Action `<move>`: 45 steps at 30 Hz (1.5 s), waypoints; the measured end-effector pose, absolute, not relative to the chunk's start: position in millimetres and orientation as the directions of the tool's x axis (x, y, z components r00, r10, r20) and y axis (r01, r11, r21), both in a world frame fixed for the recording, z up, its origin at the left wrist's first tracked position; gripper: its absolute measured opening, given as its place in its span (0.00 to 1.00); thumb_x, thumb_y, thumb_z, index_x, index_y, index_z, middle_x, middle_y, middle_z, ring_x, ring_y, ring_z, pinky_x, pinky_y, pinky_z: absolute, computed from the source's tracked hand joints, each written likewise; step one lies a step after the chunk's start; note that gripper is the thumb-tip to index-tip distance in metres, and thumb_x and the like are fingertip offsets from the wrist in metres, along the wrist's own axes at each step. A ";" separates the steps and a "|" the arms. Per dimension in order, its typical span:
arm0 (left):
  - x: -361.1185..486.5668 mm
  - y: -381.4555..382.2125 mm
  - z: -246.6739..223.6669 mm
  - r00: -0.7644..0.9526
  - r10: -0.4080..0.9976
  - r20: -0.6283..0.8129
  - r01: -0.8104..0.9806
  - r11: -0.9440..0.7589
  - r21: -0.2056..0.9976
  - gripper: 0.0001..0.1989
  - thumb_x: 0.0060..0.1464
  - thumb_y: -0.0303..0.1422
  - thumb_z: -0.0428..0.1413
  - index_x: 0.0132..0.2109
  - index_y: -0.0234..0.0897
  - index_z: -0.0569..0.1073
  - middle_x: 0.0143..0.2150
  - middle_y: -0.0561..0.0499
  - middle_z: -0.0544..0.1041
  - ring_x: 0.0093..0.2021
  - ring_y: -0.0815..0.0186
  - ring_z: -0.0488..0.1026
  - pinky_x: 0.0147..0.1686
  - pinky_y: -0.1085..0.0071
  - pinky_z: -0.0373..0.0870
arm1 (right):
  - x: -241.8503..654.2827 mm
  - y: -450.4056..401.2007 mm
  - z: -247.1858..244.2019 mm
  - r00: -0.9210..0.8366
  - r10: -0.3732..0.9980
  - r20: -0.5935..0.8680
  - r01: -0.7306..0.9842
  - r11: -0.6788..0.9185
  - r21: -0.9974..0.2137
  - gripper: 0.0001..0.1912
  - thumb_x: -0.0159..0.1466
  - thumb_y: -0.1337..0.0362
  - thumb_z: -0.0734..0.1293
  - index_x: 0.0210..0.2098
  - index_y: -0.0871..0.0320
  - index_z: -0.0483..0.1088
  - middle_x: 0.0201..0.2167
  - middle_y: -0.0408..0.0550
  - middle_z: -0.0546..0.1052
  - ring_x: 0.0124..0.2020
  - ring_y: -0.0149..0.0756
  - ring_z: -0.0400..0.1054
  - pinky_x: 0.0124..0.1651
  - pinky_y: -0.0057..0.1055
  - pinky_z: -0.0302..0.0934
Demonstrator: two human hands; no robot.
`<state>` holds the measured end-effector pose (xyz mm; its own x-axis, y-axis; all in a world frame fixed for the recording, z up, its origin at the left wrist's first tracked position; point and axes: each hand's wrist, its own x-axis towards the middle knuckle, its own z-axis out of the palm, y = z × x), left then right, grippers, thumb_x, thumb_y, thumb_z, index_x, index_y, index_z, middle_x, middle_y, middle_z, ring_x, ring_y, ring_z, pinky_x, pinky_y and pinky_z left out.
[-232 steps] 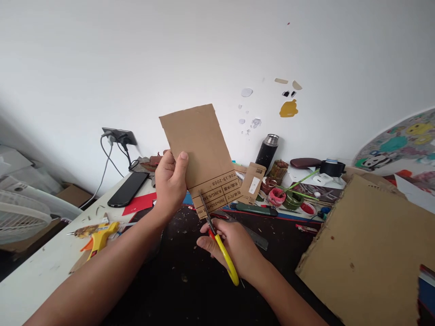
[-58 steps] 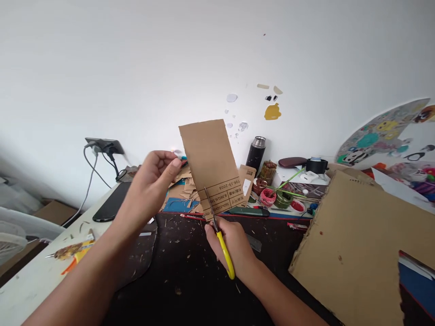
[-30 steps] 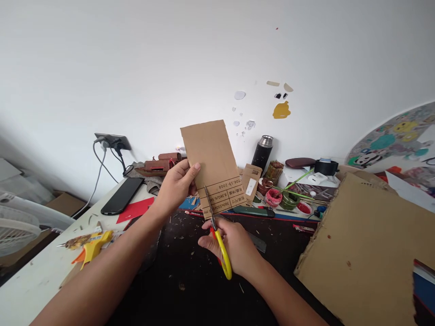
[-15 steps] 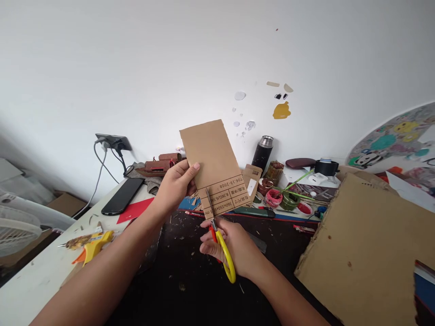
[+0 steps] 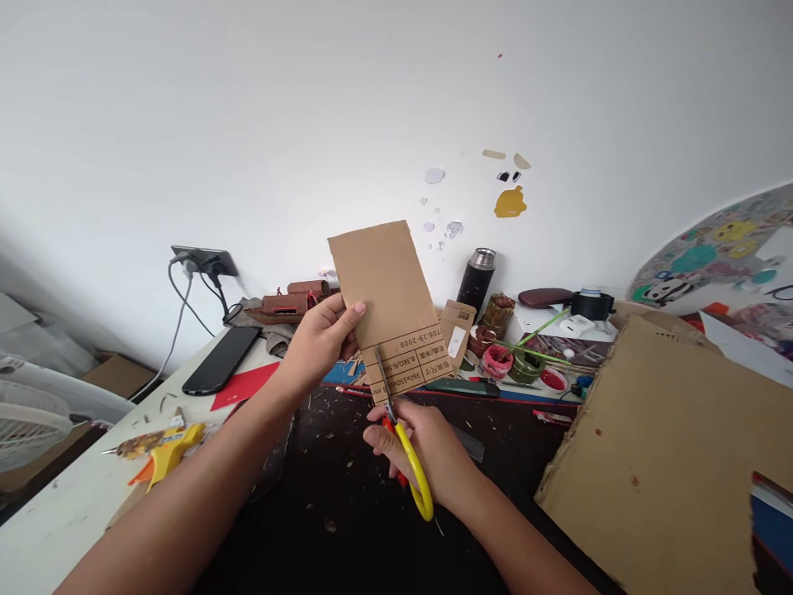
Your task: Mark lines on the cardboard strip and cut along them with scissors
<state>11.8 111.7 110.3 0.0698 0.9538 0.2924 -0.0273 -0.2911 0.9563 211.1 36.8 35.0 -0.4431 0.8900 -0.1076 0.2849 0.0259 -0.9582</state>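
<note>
Scissors (image 5: 416, 479) and cardboard (image 5: 389, 277), held above the desk (image 5: 59, 521)
The right hand (image 5: 434, 450) grips the scissors at the cardboard's lower left corner; the left hand (image 5: 319, 343) pinches its left edge. Paint pots (image 5: 526, 368) and a black flask (image 5: 476, 285) stand near the desk's far edge.
</note>
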 end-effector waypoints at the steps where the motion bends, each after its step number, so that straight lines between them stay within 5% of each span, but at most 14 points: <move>1: 11.9 111.5 110.4 0.070 0.954 0.292 -0.024 -0.291 0.956 0.23 0.61 0.53 0.68 0.37 0.39 0.72 0.20 0.62 0.65 0.16 0.74 0.62 0.17 0.77 0.55 | 211.4 36.8 34.6 -0.441 0.892 -0.101 0.294 0.037 -0.955 0.25 0.69 0.42 0.76 0.52 0.56 0.78 0.29 0.44 0.81 0.21 0.32 0.72 0.27 0.27 0.64; 22: 9.5 105.8 116.3 0.146 0.955 0.258 0.069 -0.270 0.960 0.21 0.65 0.53 0.65 0.40 0.40 0.71 0.21 0.61 0.66 0.16 0.72 0.63 0.17 0.76 0.56 | 211.5 34.0 30.5 -0.378 0.926 -0.012 0.407 0.155 -0.900 0.22 0.69 0.43 0.75 0.51 0.53 0.81 0.23 0.42 0.78 0.22 0.38 0.75 0.30 0.31 0.66; 34: 10.1 106.7 115.7 0.165 0.951 0.261 0.037 -0.271 0.962 0.22 0.63 0.53 0.66 0.39 0.41 0.70 0.22 0.61 0.65 0.16 0.73 0.63 0.17 0.76 0.55 | 208.4 32.3 38.5 -0.356 0.934 0.022 0.443 0.190 -0.876 0.16 0.71 0.47 0.71 0.36 0.53 0.74 0.21 0.41 0.75 0.22 0.38 0.74 0.29 0.30 0.64; 45: 11.0 111.9 107.2 0.155 0.960 0.234 0.020 -0.240 0.971 0.24 0.62 0.55 0.66 0.39 0.42 0.68 0.21 0.62 0.64 0.15 0.73 0.61 0.17 0.76 0.53 | 207.3 34.8 35.8 -0.314 0.947 0.063 0.587 0.246 -0.771 0.17 0.74 0.49 0.69 0.36 0.54 0.76 0.26 0.46 0.81 0.26 0.39 0.77 0.34 0.31 0.63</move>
